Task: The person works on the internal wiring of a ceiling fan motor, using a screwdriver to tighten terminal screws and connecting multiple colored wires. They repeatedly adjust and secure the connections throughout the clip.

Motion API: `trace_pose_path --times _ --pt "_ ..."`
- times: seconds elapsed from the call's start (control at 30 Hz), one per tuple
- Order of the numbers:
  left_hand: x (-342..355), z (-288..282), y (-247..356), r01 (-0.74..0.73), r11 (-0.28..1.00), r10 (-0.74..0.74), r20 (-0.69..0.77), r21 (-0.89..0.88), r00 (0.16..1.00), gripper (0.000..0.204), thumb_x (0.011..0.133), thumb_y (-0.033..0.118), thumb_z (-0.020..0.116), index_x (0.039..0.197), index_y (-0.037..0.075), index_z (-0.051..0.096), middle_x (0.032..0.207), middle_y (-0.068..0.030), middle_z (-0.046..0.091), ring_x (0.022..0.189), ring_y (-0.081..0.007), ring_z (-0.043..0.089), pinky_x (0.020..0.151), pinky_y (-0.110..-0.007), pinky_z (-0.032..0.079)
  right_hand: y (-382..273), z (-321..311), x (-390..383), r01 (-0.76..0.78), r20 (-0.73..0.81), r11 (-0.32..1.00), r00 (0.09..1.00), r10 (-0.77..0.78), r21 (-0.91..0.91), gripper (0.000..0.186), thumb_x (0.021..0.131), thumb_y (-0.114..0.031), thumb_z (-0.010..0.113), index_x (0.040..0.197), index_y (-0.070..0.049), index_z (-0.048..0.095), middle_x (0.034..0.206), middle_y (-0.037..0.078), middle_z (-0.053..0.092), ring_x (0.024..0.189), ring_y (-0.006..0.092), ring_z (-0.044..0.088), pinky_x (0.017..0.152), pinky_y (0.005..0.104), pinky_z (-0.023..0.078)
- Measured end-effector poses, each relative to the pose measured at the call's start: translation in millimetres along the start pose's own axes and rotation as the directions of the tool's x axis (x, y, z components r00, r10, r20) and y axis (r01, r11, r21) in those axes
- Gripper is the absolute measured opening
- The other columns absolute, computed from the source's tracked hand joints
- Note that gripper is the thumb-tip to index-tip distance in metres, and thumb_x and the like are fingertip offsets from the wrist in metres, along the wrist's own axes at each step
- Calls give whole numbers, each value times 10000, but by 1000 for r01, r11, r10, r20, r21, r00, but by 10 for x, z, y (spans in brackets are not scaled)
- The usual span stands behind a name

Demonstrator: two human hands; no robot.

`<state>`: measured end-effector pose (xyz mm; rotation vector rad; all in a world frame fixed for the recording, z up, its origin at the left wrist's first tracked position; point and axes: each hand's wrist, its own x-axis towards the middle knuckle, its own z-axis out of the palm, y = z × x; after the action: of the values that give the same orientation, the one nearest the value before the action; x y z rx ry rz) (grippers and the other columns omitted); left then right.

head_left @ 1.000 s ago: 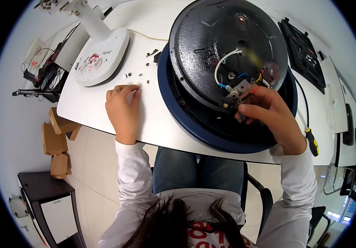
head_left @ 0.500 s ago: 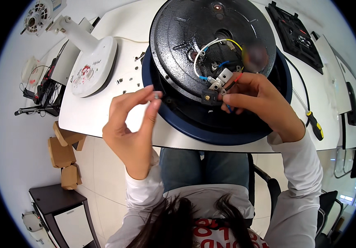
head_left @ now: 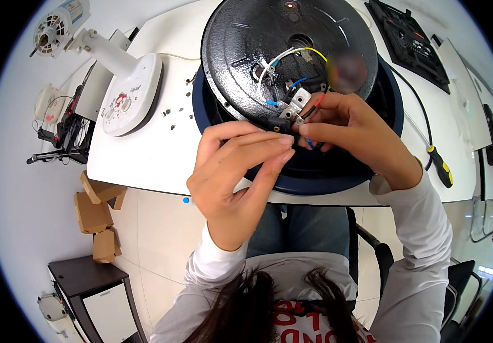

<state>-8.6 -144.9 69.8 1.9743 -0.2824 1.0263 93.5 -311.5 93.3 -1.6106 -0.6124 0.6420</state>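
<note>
My left hand is closed in a pinch, its thumb and fingertips beside a black block with a brass-coloured hole. A small metal screw showed between these fingertips a moment ago; they hide it now. My right hand is closed around a red-and-black wire whose metal ring terminal sticks out by the thumb, next to the block. A silver metal bracket is just above. White, yellow and blue wires run from these parts over a round, glossy black metal pan, tilted in a dark blue ring-shaped base.
Loose small screws and nuts lie left of the base, near a white fan stand. A yellow-and-black screwdriver is at the right, below an open black tool case. Cardboard boxes are on the floor.
My left hand has moved right, from beyond the base's left rim to the black block, and its fingers have drawn closer together. My right hand stays at the wire; the pan has shifted slightly left.
</note>
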Motion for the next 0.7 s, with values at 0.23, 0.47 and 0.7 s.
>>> trace_pose_path --times 0.23,0.47,0.7 --pt "41 105 -56 -38 978 32 36 205 999 188 661 57 802 831 104 740 997 -53 594 1016 -237 517 882 -352 410 40 0 -7 63 -1 998 998 -63 16 167 836 -137 652 922 6 651 745 27 657 669 70 582 620 206 439" --pt "75 149 -60 47 966 -55 28 255 998 153 697 55 794 840 77 743 1033 -80 561 995 -209 530 886 -325 412 45 -12 -1 52 41 998 998 -53 26 145 829 -124 627 888 9 629 759 40 657 690 77 584 644 210 436" --pt "98 191 -65 83 971 -95 46 226 994 145 711 30 778 846 59 735 1005 -90 600 1004 -224 566 887 -341 430 60 -26 -4 104 34 994 994 -104 17 143 832 -103 620 881 32 614 753 68 655 713 102 615 688 226 461"
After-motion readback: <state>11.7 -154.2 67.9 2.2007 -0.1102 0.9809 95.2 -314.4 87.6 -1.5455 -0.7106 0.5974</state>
